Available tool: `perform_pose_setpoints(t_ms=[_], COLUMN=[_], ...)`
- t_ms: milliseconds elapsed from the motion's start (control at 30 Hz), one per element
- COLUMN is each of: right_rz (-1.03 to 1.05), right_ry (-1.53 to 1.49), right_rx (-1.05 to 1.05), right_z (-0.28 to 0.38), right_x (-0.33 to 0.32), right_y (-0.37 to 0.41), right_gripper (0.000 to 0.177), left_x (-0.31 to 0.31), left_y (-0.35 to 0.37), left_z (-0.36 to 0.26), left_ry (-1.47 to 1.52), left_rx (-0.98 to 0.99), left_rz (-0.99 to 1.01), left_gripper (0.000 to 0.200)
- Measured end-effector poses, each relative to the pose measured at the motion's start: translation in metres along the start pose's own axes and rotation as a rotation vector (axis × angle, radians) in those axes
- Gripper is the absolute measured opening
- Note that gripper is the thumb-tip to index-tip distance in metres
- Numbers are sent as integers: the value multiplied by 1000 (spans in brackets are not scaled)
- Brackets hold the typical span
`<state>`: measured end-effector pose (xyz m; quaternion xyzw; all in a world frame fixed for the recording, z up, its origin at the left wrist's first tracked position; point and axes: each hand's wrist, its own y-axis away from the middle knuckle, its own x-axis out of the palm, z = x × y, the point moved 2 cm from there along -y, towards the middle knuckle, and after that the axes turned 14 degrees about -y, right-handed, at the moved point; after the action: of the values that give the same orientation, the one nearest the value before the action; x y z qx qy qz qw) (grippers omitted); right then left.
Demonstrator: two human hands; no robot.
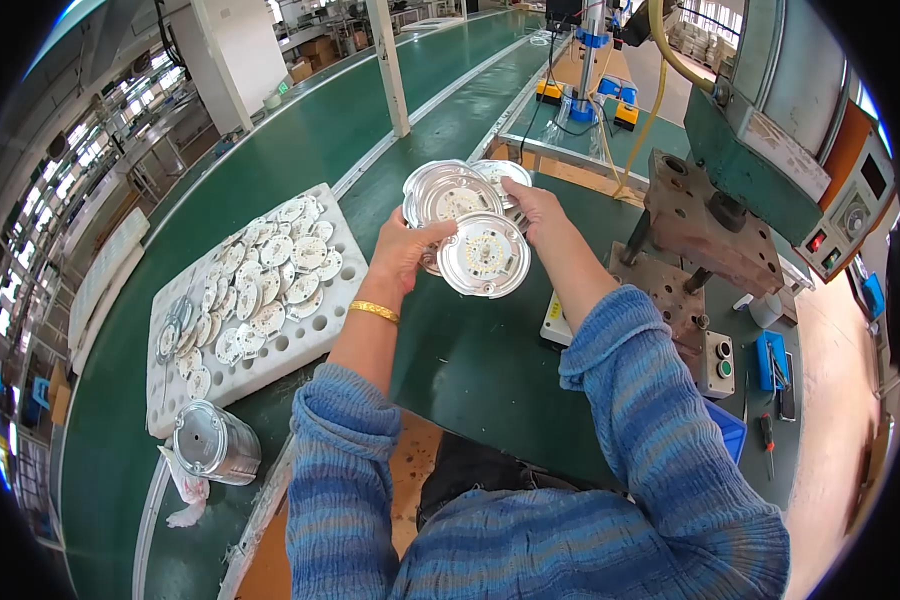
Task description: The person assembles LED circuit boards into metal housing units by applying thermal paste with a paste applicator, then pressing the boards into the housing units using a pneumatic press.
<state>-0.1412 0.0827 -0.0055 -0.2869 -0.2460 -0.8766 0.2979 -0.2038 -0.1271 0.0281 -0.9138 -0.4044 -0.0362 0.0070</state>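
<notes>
My left hand (pixel 407 250), with a gold bracelet at the wrist, is closed on the left side of several round silver LED lamp plates. The front lamp plate (pixel 484 256) faces me and shows a circuit board with small yellow dots at its middle. Behind it, another lamp plate (pixel 440 190) overlaps to the upper left. My right hand (pixel 537 208) is closed on the edge of a lamp plate (pixel 503 176) at the upper right. The fingers behind the plates are hidden. All these plates are held above the green table (pixel 450 370).
At left, a white foam tray (pixel 335 215) bears a heap of round circuit boards (pixel 260 270). A stack of silver lamp plates (pixel 215 445) stands nearer. To the right are a press (pixel 715 215), a button box (pixel 717 365), a blue bin (pixel 727 428) and a screwdriver (pixel 767 432).
</notes>
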Motion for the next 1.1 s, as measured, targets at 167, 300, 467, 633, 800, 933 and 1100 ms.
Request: perform_pose_setpoints(t_ms=[167, 300, 467, 633, 800, 933, 1100], right_rz=[13, 27, 32, 69, 59, 85, 29], right_ry=[-82, -131, -184, -215, -170, -168, -71], right_rx=[5, 53, 118, 143, 154, 213, 168], right_z=[-21, -31, -55, -98, -135, -165, -180], right_x=[8, 33, 83, 133, 187, 219, 246], right_y=[-9, -19, -45, -114, -171, -208, -240], right_gripper=[34, 32, 31, 39, 46, 50, 53], left_x=[-16, -39, -84, -149, -200, -235, -261], left_y=[-3, -24, -61, -141, -204, -236, -276], left_z=[-8, -15, -36, -35, -37, -35, -32], left_ry=[26, -24, -106, -153, -189, -157, -176], left_rx=[-49, -48, -92, -184, -223, -235, -236], left_rz=[31, 42, 61, 74, 46, 39, 11], left_gripper=[66, 62, 65, 68, 65, 63, 62])
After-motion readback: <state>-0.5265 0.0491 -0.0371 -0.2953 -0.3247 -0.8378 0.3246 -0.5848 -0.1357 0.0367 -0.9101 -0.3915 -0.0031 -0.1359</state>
